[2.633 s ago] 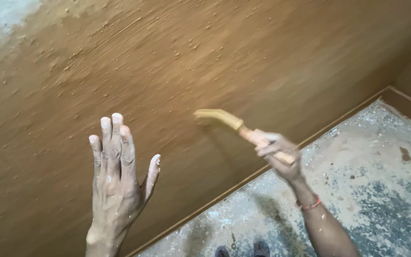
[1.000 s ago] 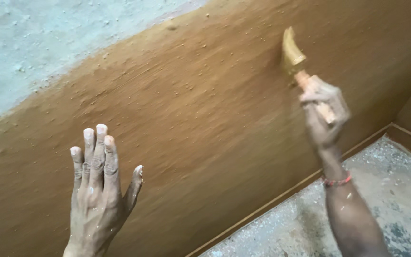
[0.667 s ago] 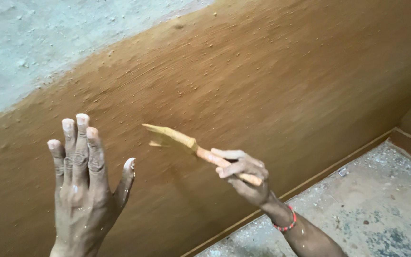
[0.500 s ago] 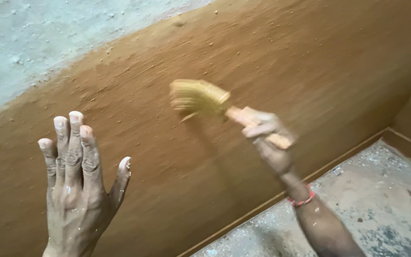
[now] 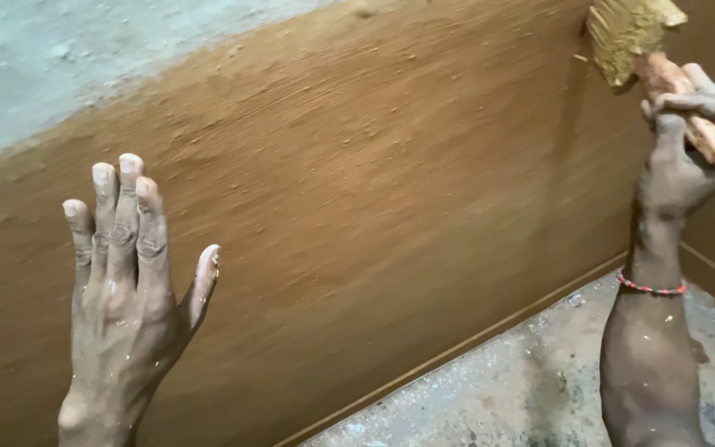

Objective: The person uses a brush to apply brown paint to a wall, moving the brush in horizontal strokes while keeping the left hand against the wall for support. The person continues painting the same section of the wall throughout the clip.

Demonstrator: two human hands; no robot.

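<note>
Head view was taken looking down along a wall (image 5: 391, 215) that was coated in wet brown paint over most of its face, while a pale grey bare patch (image 5: 84, 58) was left at the upper left. The left hand (image 5: 126, 306) was held flat against the brown coat, low at the left, with its four fingers (image 5: 130, 207) pressed together and pointed upward and the thumb spread out to the right; nothing was gripped by it. The skin was smeared with brown and speckled with pale flecks.

At the upper right, a brush (image 5: 635, 37) was gripped by the right hand (image 5: 688, 149), whose fingers were clamped around the wooden handle. The bristles, loaded with ochre-brown paint, were held up near the top edge of the picture, close against the wall; whether they actually touched it could not be told. The end of the handle was seen sticking out past the fingers to the right. A thin red bead bracelet (image 5: 651, 288) was worn on the right wrist.

Along the foot of the wall a brown skirting strip (image 5: 457, 352) was seen running from lower middle to right. Below it, a grey speckled floor (image 5: 498, 397) was marked with brown stains, and the right forearm was raised above it.
</note>
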